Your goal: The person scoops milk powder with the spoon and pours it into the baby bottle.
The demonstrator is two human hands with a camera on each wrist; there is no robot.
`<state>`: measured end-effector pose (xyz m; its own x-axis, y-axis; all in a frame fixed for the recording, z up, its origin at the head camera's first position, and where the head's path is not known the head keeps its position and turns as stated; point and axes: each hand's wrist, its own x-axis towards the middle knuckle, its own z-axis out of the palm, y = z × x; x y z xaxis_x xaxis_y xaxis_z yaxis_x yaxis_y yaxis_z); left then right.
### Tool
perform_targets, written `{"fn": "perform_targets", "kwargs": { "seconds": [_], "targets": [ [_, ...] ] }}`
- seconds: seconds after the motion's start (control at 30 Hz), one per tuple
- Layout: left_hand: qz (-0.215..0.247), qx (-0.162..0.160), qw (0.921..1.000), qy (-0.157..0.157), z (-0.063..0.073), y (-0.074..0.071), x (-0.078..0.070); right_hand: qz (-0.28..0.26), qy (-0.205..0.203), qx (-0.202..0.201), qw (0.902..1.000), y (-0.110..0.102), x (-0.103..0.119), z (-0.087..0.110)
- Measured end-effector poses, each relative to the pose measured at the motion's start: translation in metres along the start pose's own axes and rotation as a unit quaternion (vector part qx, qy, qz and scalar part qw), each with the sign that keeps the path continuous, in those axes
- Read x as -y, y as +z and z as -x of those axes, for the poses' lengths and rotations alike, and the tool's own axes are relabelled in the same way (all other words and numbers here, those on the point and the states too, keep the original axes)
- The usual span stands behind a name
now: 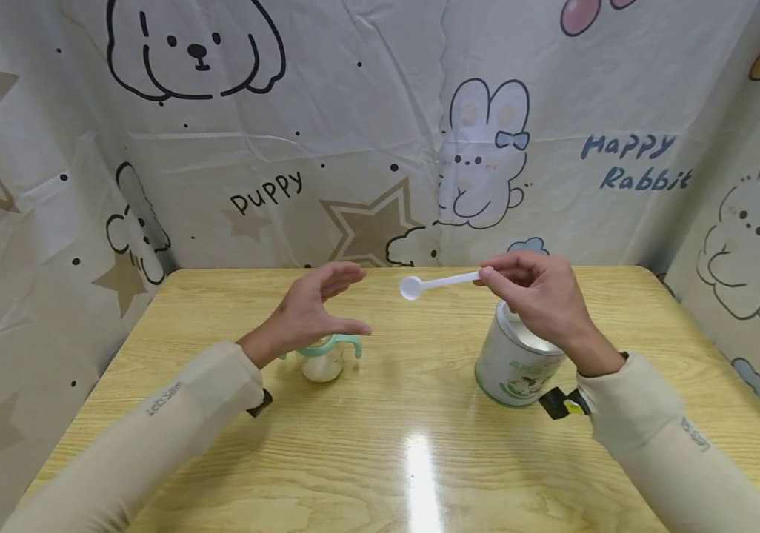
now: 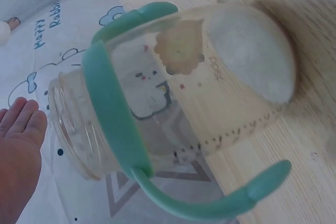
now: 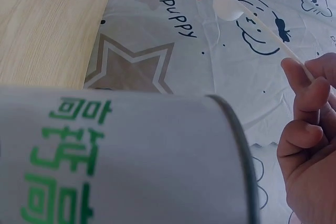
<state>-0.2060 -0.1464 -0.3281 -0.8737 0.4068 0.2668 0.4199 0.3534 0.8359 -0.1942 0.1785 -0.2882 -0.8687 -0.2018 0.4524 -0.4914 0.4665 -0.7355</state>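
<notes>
My right hand [image 1: 540, 296] pinches the handle end of a white measuring scoop [image 1: 411, 288] above a white can [image 1: 516, 363] with green print. In the right wrist view the scoop's bowl [image 3: 229, 7] points away from the fingers. My left hand [image 1: 307, 307] hovers over a baby bottle [image 1: 323, 364], fingers and thumb spread apart, holding nothing. The left wrist view shows the clear bottle [image 2: 184, 93] without a cap, with a green collar and two green handles. White powder [image 2: 252, 51] lies in its bottom. The can's inside is partly hidden by my right hand.
A wooden table [image 1: 367, 451] carries the bottle on the left and the can on the right. Printed cloth [image 1: 367, 133] with cartoon animals hangs behind and along both sides. Dark straps with small devices [image 1: 556, 403] sit at the wrists.
</notes>
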Motion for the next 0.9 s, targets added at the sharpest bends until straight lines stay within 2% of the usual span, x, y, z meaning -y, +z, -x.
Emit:
{"fn": "perform_targets", "kwargs": {
  "seconds": [0.17, 0.63, 0.9],
  "targets": [
    [0.006, 0.001, 0.9999, 0.015, -0.004, 0.005, -0.002, 0.01, 0.006, 0.0, 0.9999, -0.004, -0.001, 0.001],
    [0.011, 0.001, 0.9993, 0.035, -0.012, 0.018, -0.011, 0.052, 0.011, 0.002, 0.9986, -0.02, -0.007, 0.006],
    [0.017, 0.009, 0.9996, 0.022, -0.016, 0.026, -0.016, 0.074, 0.023, -0.008, 0.9969, -0.029, -0.009, 0.009]
  ]
}}
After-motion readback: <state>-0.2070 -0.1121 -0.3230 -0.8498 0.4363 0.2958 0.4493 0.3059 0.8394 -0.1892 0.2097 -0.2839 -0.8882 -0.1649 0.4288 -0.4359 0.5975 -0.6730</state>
